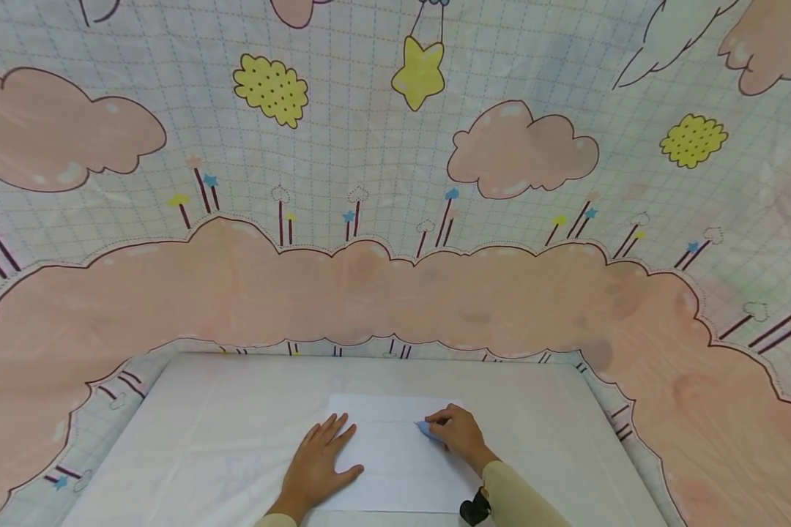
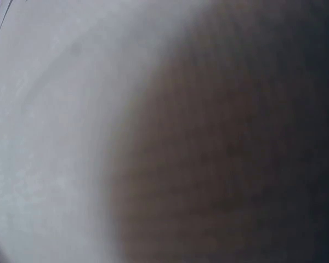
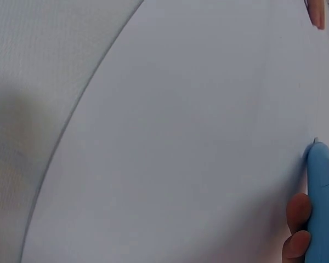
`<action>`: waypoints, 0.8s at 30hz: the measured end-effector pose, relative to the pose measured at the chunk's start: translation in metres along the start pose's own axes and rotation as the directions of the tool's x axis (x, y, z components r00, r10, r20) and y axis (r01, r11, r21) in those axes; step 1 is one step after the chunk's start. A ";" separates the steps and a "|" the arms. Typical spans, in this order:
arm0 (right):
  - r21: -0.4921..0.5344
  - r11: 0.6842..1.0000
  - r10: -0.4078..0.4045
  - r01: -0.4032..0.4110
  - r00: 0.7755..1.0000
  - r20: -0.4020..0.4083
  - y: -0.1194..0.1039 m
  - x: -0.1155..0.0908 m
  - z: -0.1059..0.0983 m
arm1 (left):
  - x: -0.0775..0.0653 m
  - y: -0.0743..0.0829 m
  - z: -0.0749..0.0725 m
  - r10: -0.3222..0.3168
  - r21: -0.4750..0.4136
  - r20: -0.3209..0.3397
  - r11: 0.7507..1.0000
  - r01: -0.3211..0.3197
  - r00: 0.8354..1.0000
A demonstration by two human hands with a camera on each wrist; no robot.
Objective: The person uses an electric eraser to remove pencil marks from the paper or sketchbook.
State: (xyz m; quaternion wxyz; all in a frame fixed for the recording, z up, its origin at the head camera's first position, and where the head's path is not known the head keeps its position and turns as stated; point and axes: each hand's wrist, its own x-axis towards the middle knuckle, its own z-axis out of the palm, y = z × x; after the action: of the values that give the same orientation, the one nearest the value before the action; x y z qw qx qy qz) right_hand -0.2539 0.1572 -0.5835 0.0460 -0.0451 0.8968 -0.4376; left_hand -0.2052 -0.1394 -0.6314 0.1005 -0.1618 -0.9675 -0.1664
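A white sheet of paper (image 1: 402,472) lies on the white-covered table. Spread flat, my left hand (image 1: 318,467) rests on the sheet's left side, fingers pointing away from me. My right hand (image 1: 460,433) grips a blue utility knife (image 1: 428,430) over the right part of the sheet. In the right wrist view the knife (image 3: 321,205) has a rounded body and a short metal tip at the paper's surface; fingertips (image 3: 299,211) curl against its side. A faint line crosses the sheet near its far edge. Blurred skin fills much of the left wrist view.
The white tabletop (image 1: 224,410) stretches out on both sides of the sheet. Behind it hangs a cloth printed with clouds (image 1: 524,150) and stars. A black heart-shaped piece (image 1: 474,508) sits by my right sleeve.
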 end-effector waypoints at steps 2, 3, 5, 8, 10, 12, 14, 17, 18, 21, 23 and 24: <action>0.003 1.000 -0.001 0.001 1.000 -0.002 0.000 0.000 0.001 | 0.000 0.000 0.000 0.000 -0.003 0.003 1.000 0.000 1.000; 0.002 1.000 -0.006 0.006 1.000 -0.001 0.000 0.000 0.001 | 0.000 0.000 -0.001 0.000 -0.002 0.003 1.000 0.000 1.000; 0.004 1.000 -0.003 0.003 1.000 0.000 0.000 0.001 0.003 | -0.001 0.001 -0.001 0.000 -0.001 0.001 1.000 0.000 1.000; 0.003 1.000 -0.010 0.010 1.000 0.005 -0.001 0.002 0.006 | 0.000 0.001 -0.001 -0.002 0.003 0.002 1.000 0.002 1.000; 0.001 1.000 -0.009 0.009 1.000 0.011 -0.001 0.003 0.008 | 0.000 0.001 -0.001 -0.006 0.006 0.008 1.000 0.006 1.000; -0.003 1.000 -0.014 0.014 1.000 0.016 -0.002 0.004 0.009 | 0.000 0.001 0.000 -0.007 0.012 0.016 1.000 0.007 1.000; -0.005 1.000 -0.021 0.021 1.000 0.018 -0.002 0.005 0.010 | 0.001 0.001 0.000 -0.007 0.016 0.022 1.000 0.006 1.000; -0.009 1.000 -0.014 0.014 1.000 0.017 -0.002 0.006 0.011 | 0.001 0.001 0.000 -0.002 0.013 0.018 1.000 0.002 1.000; -0.012 1.000 -0.015 0.015 1.000 0.016 -0.002 0.006 0.010 | 0.001 0.000 0.000 -0.002 0.010 0.017 1.000 0.002 1.000; -0.022 1.000 -0.007 0.007 1.000 0.013 -0.001 0.006 0.009 | 0.001 -0.001 0.001 0.000 0.007 0.013 1.000 0.000 1.000; -0.025 1.000 -0.005 0.005 1.000 0.011 -0.001 0.004 0.008 | 0.000 -0.002 0.001 -0.002 0.007 0.013 1.000 0.002 1.000; -0.025 1.000 -0.008 0.009 1.000 0.009 0.000 0.004 0.007 | 0.000 -0.002 0.001 -0.003 0.007 0.014 1.000 0.003 1.000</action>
State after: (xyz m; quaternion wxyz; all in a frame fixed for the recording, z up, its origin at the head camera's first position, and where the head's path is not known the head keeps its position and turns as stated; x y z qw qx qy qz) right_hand -0.2566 0.1509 -0.5878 0.0475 -0.0513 0.9019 -0.4262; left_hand -0.2063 -0.1405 -0.6329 0.0939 -0.1613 -0.9689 -0.1623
